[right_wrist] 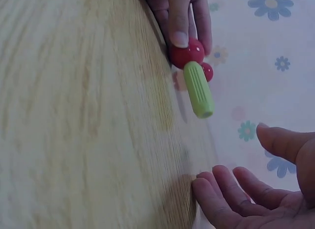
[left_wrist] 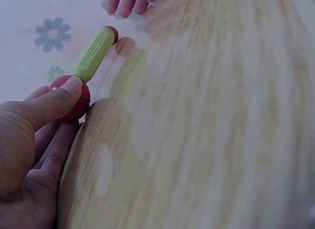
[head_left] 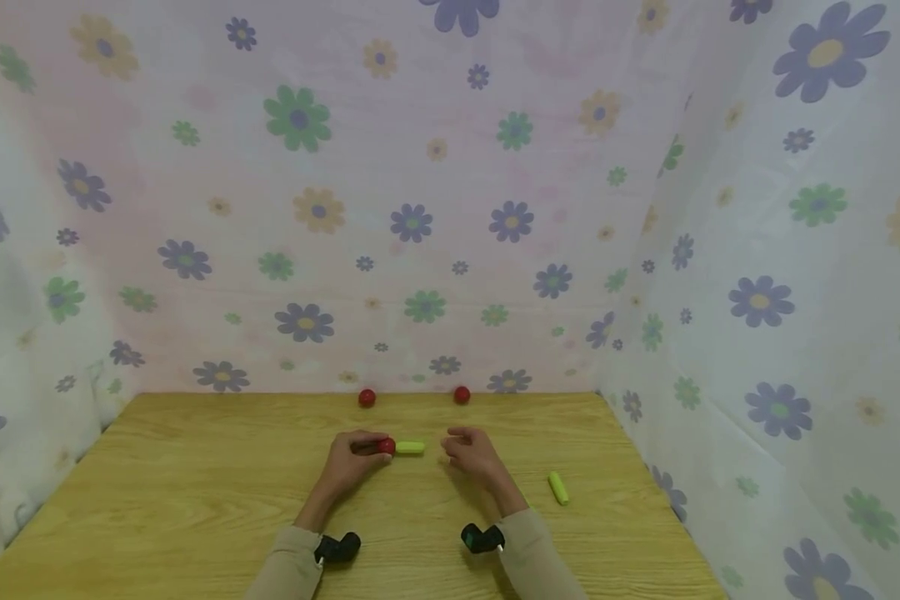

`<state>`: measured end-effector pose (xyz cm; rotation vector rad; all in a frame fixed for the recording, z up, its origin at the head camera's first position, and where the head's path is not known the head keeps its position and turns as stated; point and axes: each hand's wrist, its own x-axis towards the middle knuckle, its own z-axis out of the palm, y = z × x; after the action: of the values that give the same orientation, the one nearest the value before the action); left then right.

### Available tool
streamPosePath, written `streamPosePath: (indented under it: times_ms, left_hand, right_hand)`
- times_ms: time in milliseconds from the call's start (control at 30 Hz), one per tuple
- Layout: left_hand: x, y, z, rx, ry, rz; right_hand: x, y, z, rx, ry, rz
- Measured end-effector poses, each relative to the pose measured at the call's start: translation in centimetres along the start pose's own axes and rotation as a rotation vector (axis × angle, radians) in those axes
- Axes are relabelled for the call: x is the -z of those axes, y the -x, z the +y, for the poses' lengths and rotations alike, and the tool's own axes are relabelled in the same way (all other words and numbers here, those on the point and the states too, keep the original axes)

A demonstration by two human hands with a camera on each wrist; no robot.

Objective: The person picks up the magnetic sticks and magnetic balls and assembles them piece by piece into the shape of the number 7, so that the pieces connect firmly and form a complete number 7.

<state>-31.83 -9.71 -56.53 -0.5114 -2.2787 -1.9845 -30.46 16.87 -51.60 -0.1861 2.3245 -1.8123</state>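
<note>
My left hand (head_left: 348, 462) pinches a red ball (head_left: 386, 447) between thumb and fingers. From that ball a ribbed light-green stick (head_left: 411, 447) sticks out to the right. The left wrist view shows the thumb lying over the ball (left_wrist: 74, 99) and the green stick (left_wrist: 93, 54) joined to it. Off the stick's free end, with a gap between, my right hand (head_left: 474, 454) holds nothing. Its fingers are loosely bent and the thumb stands apart, as the right hand (right_wrist: 256, 194) shows in the right wrist view.
Two more red balls stand at the table's back edge, a left one (head_left: 367, 398) and a right one (head_left: 462, 395). A second green stick (head_left: 558, 488) lies on the wooden table (head_left: 157, 483), right of my right hand. Flowered curtains (head_left: 375, 167) enclose the table behind and at both sides.
</note>
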Motion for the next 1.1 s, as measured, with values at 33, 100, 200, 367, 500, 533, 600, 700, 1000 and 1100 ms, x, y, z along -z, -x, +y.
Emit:
streamPosePath:
  times_ms: [33,100,200,367,500,533,600,700,1000,1100]
  left_hand:
    - [0.1,0.1,0.0,0.002,0.002,-0.001]
    - [0.2,0.1,0.0,-0.004,-0.001,-0.003]
    - [0.3,0.2,0.0,-0.016,-0.011,-0.008]
    - [0.2,0.1,0.1,-0.009,-0.015,0.003]
    - [0.1,0.0,0.0,-0.022,-0.006,0.01]
    - [0.0,0.0,0.0,-0.031,-0.005,0.007]
    - [0.0,0.0,-0.2,-0.046,-0.002,0.002]
    - [-0.1,0.0,-0.3,-0.065,-0.005,-0.004]
    - [0.0,-0.2,-0.5,-0.039,0.013,-0.003]
    - [0.2,-0.1,-0.5,-0.034,0.025,-0.004]
  right_hand:
    - [0.1,-0.2,0.0,-0.001,0.007,0.005]
    - [0.3,-0.6,0.2,0.002,0.025,0.022]
    - [0.7,-1.5,0.5,0.011,0.022,0.069]
    - [1.4,-2.9,0.7,0.022,-0.018,0.205]
    - [2.2,-3.9,0.9,0.045,-0.002,0.28]
    - [2.5,-4.1,0.9,0.053,0.006,0.287]
    - [2.9,-4.6,1.1,0.06,0.01,0.299]
    - [3.6,-5.3,1.3,0.067,0.014,0.309]
    - [4.9,-6.4,1.3,0.098,0.058,0.227]
    - [4.7,-6.0,0.4,0.121,0.075,0.193]
